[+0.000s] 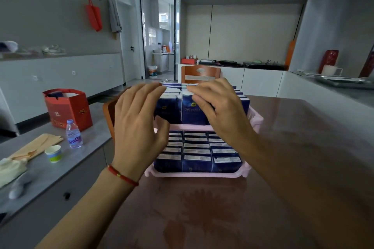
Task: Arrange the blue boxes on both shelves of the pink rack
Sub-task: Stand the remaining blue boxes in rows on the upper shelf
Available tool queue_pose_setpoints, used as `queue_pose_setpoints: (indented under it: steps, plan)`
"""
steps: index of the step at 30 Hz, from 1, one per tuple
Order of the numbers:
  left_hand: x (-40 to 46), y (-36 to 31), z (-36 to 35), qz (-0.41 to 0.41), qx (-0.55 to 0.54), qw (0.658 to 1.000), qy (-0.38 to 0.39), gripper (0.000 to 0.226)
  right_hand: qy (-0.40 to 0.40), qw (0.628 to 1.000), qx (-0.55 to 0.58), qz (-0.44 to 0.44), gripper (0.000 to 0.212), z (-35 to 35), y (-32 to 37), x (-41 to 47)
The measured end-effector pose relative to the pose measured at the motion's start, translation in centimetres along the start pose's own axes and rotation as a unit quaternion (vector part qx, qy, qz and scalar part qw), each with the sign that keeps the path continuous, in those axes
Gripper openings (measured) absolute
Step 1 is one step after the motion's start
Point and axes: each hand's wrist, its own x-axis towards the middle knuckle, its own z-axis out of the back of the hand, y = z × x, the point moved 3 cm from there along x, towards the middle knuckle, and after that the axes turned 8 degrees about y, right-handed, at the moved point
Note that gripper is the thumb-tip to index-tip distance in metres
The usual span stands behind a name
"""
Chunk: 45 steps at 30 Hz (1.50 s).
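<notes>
Hands of the person are both raised over the upper shelf of the pink plastic two-shelf rack [255, 117], which stands on the glossy reddish-brown table [293, 168]. The left hand [137, 125], with a red cord bracelet [121, 175] on its wrist, has its fingers spread and only lightly bent; the fingertips reach the tops of the dark blue cardboard boxes [191, 114] at the left end of the upper shelf, and it closes around nothing. The right hand [218, 107] has bent fingers lying on the top edge of the front upright boxes; whether it really pinches one I cannot tell. The boxes fill both shelves: upright rows on the upper one, and three tight columns on the lower one, in front of the upper shelf.

Both hands hide the left part and the right part of the upper rows. Behind the rack stands an orange wooden chair back [200, 74]. To the left of the rack, on a grey counter [60, 170], are a red paper gift bag [68, 108], a small clear plastic water bottle [73, 134] and a white and green paper cup [53, 153].
</notes>
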Motion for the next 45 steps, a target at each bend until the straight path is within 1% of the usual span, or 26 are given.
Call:
queue_pose_setpoints:
  steps: [2,4,10,13,17,21,23,27,32,36,41,43,45]
  plan:
    - [0.2,0.4,-0.6,-0.002,0.013,0.999,0.041,0.058,-0.007,1.0,-0.006,0.008,0.029,-0.2,0.1,0.1]
    - [0.1,0.7,-1.4,0.0,0.013,0.998,0.067,0.057,-0.014,1.0,-0.012,0.014,0.028,-0.6,0.3,0.1]
    - [-0.2,1.7,-2.3,0.01,-0.006,0.995,0.101,0.063,-0.038,0.999,-0.016,0.02,0.026,-1.3,0.5,0.2]
    - [-0.1,1.7,-2.2,0.011,-0.016,0.994,0.108,0.063,-0.02,0.999,-0.024,0.014,0.026,-1.9,0.9,-0.3]
    - [0.0,1.9,-2.0,0.007,-0.027,0.993,0.116,0.062,-0.003,0.999,-0.044,-0.022,0.027,-1.9,1.3,-1.0]
    - [0.8,2.1,-1.6,-0.001,-0.023,0.993,0.116,0.053,0.024,0.994,-0.098,-0.038,0.034,-1.6,1.7,-1.4]
    - [1.2,2.0,-1.6,-0.011,-0.015,0.992,0.123,0.056,0.045,0.991,-0.12,-0.042,0.036,-1.8,1.7,-1.8]
    - [1.3,2.2,-1.7,-0.028,-0.008,0.988,0.152,0.058,0.037,0.988,-0.132,-0.066,0.036,-1.7,1.6,-2.2]
    - [1.5,2.0,-1.6,-0.028,-0.01,0.988,0.153,0.054,0.063,0.987,-0.13,-0.071,0.04,-1.4,1.5,-2.1]
    - [1.7,1.7,-1.3,-0.015,-0.04,0.987,0.154,0.056,0.087,0.981,-0.163,-0.06,0.041,-1.3,1.5,-2.0]
    - [1.4,2.1,-1.6,-0.011,-0.05,0.986,0.157,0.064,0.091,0.986,-0.119,-0.079,0.044,-0.9,1.6,-2.0]
    - [1.1,2.3,-1.5,-0.012,-0.055,0.986,0.154,0.067,0.07,0.99,-0.097,-0.076,0.04,0.0,1.3,-2.5]
    - [0.5,2.5,-1.1,-0.004,-0.072,0.988,0.133,0.069,0.043,0.993,-0.071,-0.079,0.038,1.2,0.7,-3.4]
